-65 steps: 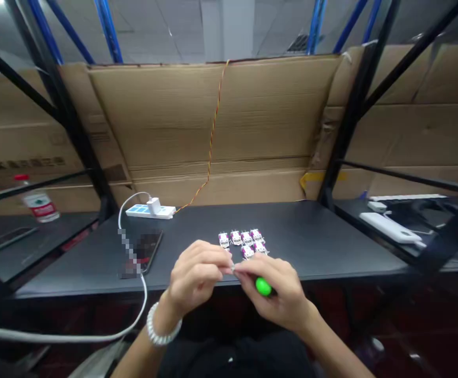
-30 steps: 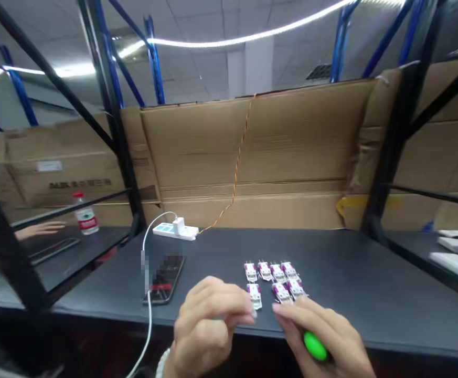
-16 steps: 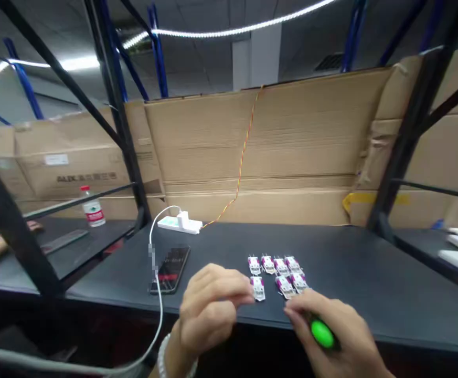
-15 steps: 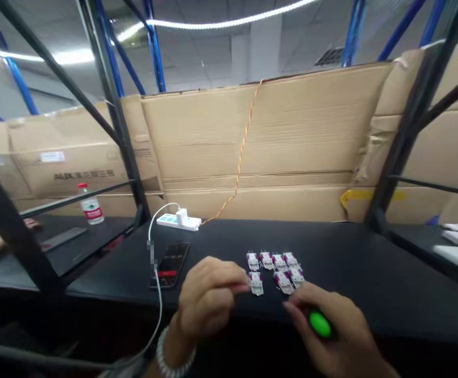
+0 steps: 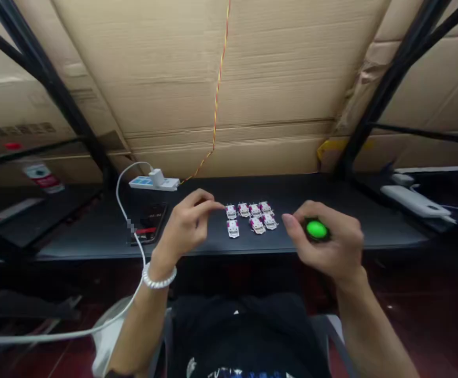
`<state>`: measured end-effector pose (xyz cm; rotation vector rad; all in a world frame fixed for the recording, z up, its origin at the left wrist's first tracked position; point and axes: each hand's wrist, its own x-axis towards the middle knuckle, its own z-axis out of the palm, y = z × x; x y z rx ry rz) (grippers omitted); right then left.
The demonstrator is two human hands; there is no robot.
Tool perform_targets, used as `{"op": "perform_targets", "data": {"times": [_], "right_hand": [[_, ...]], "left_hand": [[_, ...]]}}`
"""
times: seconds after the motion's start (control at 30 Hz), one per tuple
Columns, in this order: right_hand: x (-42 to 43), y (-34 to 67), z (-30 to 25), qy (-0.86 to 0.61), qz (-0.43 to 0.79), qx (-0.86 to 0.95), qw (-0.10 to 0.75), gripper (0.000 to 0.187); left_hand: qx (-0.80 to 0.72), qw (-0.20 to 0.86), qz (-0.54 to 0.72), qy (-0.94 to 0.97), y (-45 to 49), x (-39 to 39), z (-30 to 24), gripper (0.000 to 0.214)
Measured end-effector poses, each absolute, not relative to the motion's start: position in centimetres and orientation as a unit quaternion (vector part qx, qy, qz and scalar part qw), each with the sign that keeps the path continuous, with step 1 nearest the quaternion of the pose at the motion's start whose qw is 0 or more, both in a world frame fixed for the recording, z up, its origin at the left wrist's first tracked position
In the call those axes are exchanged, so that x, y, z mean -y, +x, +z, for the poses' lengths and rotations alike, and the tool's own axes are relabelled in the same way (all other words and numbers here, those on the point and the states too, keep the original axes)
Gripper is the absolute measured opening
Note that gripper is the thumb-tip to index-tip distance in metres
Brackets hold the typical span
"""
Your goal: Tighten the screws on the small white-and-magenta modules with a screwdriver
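Black tabletop (image 5: 370, 210); left hand (image 5: 185, 226) loosely open beside white modules (image 5: 248, 218); right hand (image 5: 327, 241) grips green-capped screwdriver (image 5: 317, 229), cap facing up.

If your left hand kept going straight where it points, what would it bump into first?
Your left hand has its fingers pointing at the little white and pink module at the left end of the back row. That looks like the first thing, though depth is hard to judge.

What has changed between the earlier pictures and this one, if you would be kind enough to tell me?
The hands have separated: the left hand moved left of the white-and-magenta modules, and the right hand moved right, keeping the green object. The modules stayed in place.
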<state>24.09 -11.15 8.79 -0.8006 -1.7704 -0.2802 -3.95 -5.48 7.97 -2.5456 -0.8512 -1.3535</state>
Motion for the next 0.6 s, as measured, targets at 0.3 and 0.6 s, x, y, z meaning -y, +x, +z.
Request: {"op": "perform_targets", "data": {"times": [0.3, 0.6], "right_hand": [[10.8, 25.0, 8.6, -0.381, -0.147, 0.733, 0.543, 0.027], [10.7, 25.7, 9.1, -0.370, -0.181, 0.710, 0.572, 0.015]], "left_hand": [[0.312, 0.079, -0.458, -0.829, -3.8, 5.7, 8.3, 0.024], [0.303, 0.091, -0.465, -0.827, -3.8, 5.9, 8.4, 0.021]]}}
